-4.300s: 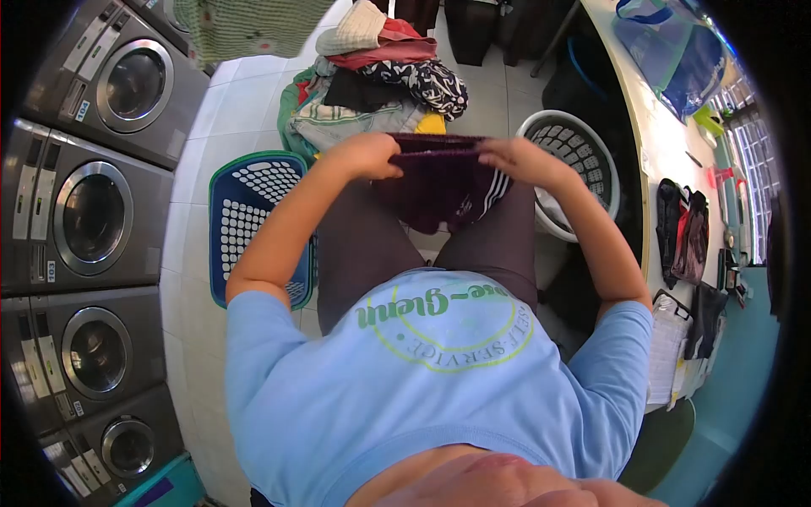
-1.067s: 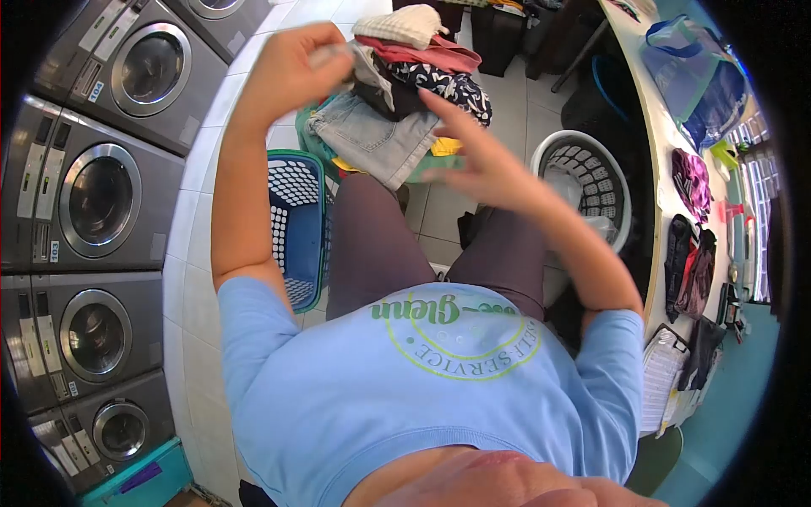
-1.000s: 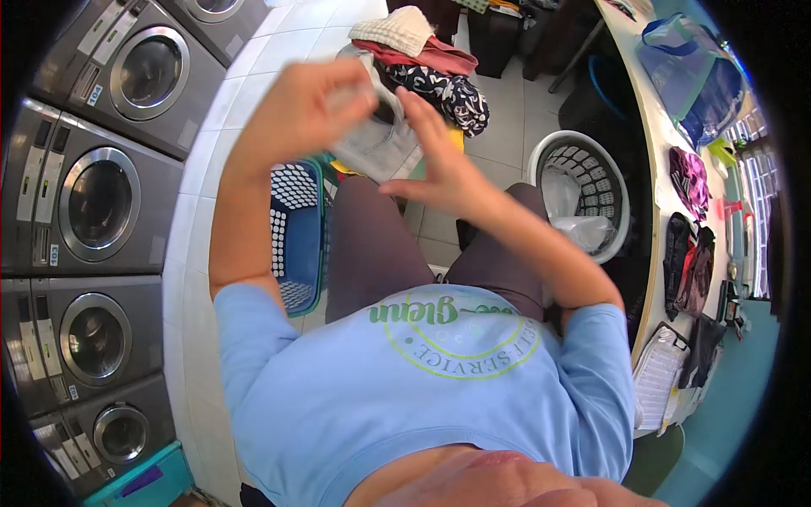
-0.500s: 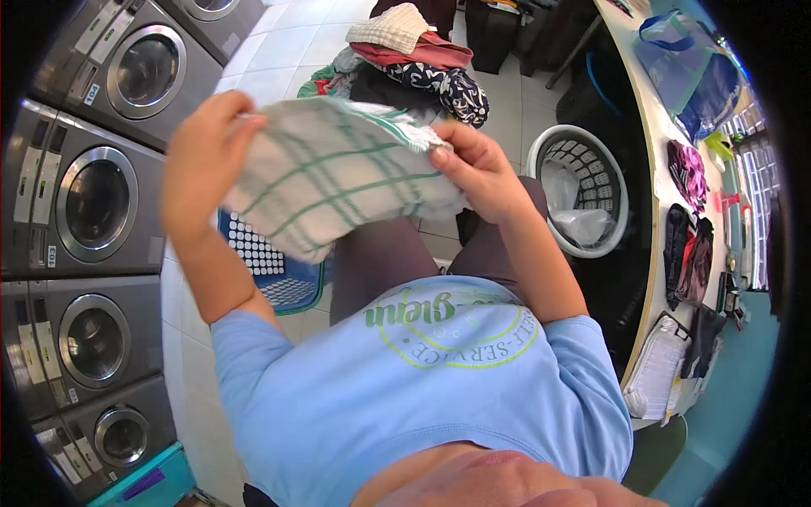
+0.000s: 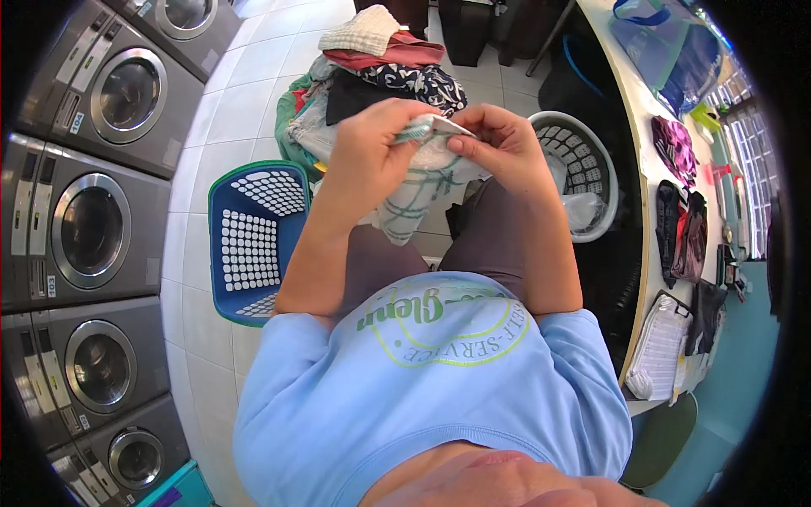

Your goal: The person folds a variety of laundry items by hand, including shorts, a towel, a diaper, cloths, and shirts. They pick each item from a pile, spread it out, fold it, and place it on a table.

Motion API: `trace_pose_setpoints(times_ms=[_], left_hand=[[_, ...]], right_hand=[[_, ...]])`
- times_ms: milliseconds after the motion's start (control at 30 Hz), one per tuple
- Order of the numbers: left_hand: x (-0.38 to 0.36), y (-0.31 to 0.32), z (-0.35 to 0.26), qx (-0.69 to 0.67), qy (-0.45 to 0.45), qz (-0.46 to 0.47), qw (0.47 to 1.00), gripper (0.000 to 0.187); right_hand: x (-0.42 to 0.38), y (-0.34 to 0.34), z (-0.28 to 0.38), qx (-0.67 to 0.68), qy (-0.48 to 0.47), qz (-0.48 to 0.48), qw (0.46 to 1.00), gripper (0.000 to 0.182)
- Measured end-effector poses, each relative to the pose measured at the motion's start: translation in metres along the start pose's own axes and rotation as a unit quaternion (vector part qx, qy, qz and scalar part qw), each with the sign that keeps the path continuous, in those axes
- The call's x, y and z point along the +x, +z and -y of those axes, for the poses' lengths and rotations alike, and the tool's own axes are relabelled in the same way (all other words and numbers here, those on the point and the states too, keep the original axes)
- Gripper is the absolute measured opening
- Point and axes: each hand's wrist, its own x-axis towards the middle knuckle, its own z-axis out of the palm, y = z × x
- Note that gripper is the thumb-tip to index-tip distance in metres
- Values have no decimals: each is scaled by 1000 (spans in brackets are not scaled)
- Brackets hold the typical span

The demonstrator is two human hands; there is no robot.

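A white cloth with green checks (image 5: 408, 203) hangs bunched in front of my lap, held up by both hands. My left hand (image 5: 372, 156) is closed on its upper left part, thumb turned inward. Close beside it, my right hand (image 5: 503, 145) pinches the cloth's top edge between thumb and fingers. Just beyond the hands lies a pile of clothes (image 5: 384, 80), with a cream knitted piece (image 5: 361, 32) on top and red, black-and-white patterned and green pieces below.
A blue basket (image 5: 291, 228) stands on the floor to the left, near stacked washing machines (image 5: 91, 230). At the right are a light round basket (image 5: 610, 182) holding clear plastic and a long table (image 5: 649, 253) with folded clothes, papers and a blue bag (image 5: 667, 55).
My hands have come together and the cloth, spread wide before, now hangs narrow and gathered. My left hand moved right, uncovering the blue basket. The view has shifted slightly.
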Motion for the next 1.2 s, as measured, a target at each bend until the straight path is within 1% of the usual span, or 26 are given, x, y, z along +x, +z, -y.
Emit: trace_pose_setpoints(times_ms=[67, 100, 200, 300, 400, 433, 533, 567, 667, 700, 767, 800, 833, 900, 933, 967, 1033, 1067, 1133, 1167, 1200], left_hand=[[4, -1, -2, -33, -11, -68, 997, 12], [9, -3, -3, -33, -3, -110, 993, 10], [20, -19, -5, 31, 53, -187, 980, 8], [18, -33, -5, -12, -44, -259, 965, 13], [19, -47, 0, -15, -70, -328, 942, 15], [16, -56, 6, -37, -88, -330, 939, 16], [15, -77, 26, -85, -115, -341, 929, 16], [14, -81, 29, -79, -137, -340, 927, 14], [20, -89, 58, -127, -112, -362, 917, 9], [23, -87, 72, -126, -125, -356, 917, 10], [23, -81, 98, -126, -148, -344, 919, 15], [19, -70, 101, -110, -151, -297, 936, 17], [16, -53, 99, -94, -154, -248, 952, 19], [3, -27, 85, -51, -209, -108, 971, 21], [-1, -11, 84, -82, -174, -96, 977, 21], [-5, 0, 78, -76, -183, -75, 977, 18], [-4, 13, 58, -65, -113, -8, 991, 16], [-3, 16, 48, -60, -77, 25, 995, 15], [-1, 18, 29, -80, -43, 105, 990, 14], [0, 16, 20, -89, -25, 145, 985, 14], [4, 11, 10, -74, -34, 161, 984, 15]], right_hand=[[-4, -13, -5, 1, 8, 10, 1000, 19], [-6, -16, -9, -2, 18, -5, 1000, 18], [-12, -25, -21, -53, 56, -37, 996, 19], [-13, -37, -31, -169, 54, -43, 983, 18], [-26, -54, -17, -59, 55, 9, 997, 16], [-31, -65, -16, -18, 65, 44, 997, 16], [-43, -82, -10, 63, 57, 38, 996, 18], [-45, -84, -10, 54, 61, 53, 995, 18], [-44, -93, -5, -74, 167, 107, 977, 17], [-42, -92, -16, -143, 161, 74, 974, 16], [-34, -79, -20, -28, 169, -44, 984, 16], [-29, -73, -23, 30, 170, -103, 980, 16], [-24, -70, -32, 133, 137, -97, 977, 18], [-20, -57, -36, 140, 141, -67, 978, 19], [-18, -46, -36, 144, 143, -51, 978, 20], [-17, -32, -33, 100, 150, -68, 981, 21], [-13, -8, -51, -14, 33, -101, 994, 23], [-12, -3, -54, -71, -6, -97, 993, 23], [-11, 7, -58, -186, -85, -102, 974, 25], [-6, 2, -71, -205, -117, -69, 969, 23], [-4, -1, -77, -223, -149, -36, 963, 22]])
